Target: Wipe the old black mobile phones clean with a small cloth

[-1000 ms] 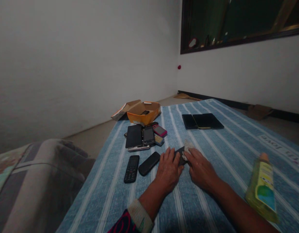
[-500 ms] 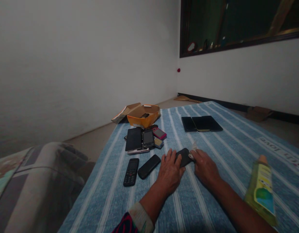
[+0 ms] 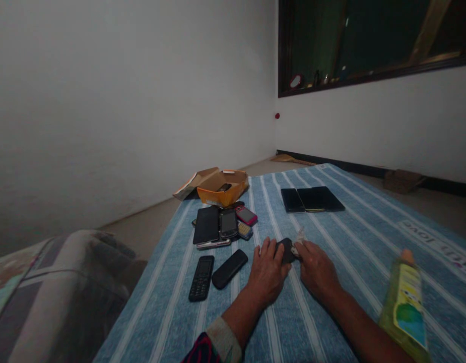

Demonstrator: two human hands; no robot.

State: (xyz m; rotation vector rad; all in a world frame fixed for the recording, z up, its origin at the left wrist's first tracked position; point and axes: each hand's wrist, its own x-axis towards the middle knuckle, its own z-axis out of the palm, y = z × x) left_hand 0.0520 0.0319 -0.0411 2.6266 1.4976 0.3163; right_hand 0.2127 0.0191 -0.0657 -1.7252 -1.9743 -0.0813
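Observation:
A dark mobile phone (image 3: 286, 250) lies on the striped cloth, partly covered by my hands. My left hand (image 3: 266, 272) grips it from the left, fingers over its top and thumb along the near side. At the phone's right end, my right hand (image 3: 319, 266) is closed on a crumpled whitish tissue (image 3: 300, 239) and presses it to the phone's edge. To the left of my left hand lie a black phone lying face down (image 3: 229, 268) and a black keypad phone (image 3: 201, 278).
Several phones (image 3: 207, 225) are piled in front of an open yellow-orange box (image 3: 221, 196). Dark flat devices (image 3: 312, 198) lie together farther right. A bottle of yellowish liquid (image 3: 404, 307) rests by my right forearm. The blue striped cloth (image 3: 160, 302) spreads beneath everything.
The view has tilted slightly upward, so everything sits a little lower. My right hand and the tissue have shifted slightly at the phone's right edge; my left hand keeps its grip.

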